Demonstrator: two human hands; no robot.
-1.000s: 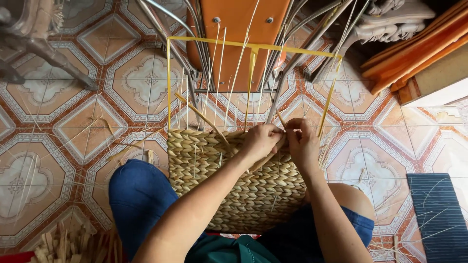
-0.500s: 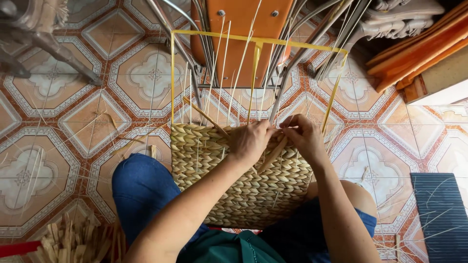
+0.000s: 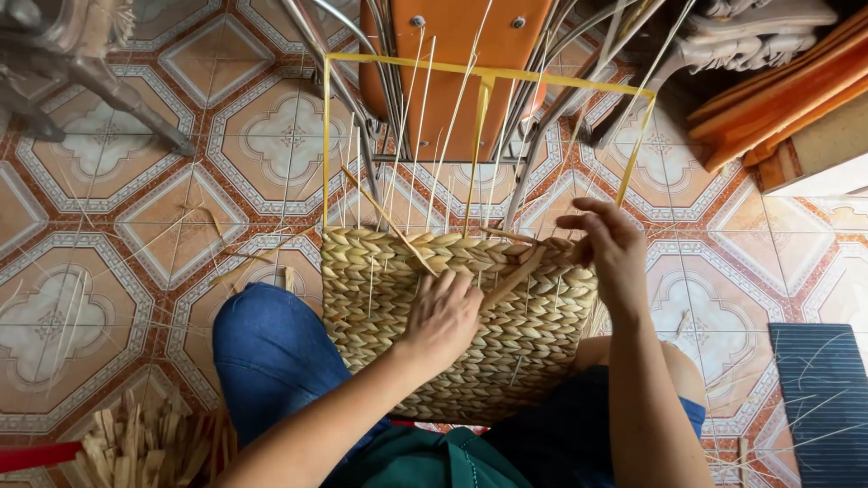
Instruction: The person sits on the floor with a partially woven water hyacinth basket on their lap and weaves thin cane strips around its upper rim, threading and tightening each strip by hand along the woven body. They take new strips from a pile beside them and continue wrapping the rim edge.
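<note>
A half-woven straw basket (image 3: 506, 352) rests between my knees, on a yellow wire frame (image 3: 327, 136) with thin upright stakes (image 3: 420, 136). My left hand (image 3: 445, 316) lies on the woven wall below the rim, fingers closed on a flat straw strand (image 3: 517, 278) that slants up to the right. At the upper right rim, my right hand (image 3: 608, 246) pinches the strand's upper end with the thumb, index finger stretched out.
An orange chair (image 3: 452, 54) with metal legs stands just behind the frame. Cut straw pieces (image 3: 145, 443) lie at lower left, a dark ribbed mat (image 3: 818, 398) at lower right, orange wooden boards (image 3: 778, 90) at upper right. Loose strands litter the patterned tile floor (image 3: 117, 253).
My left hand has slid down from the rim onto the woven wall, drawing the strand with it. The right hand stays at the rim. The view has shifted slightly.
</note>
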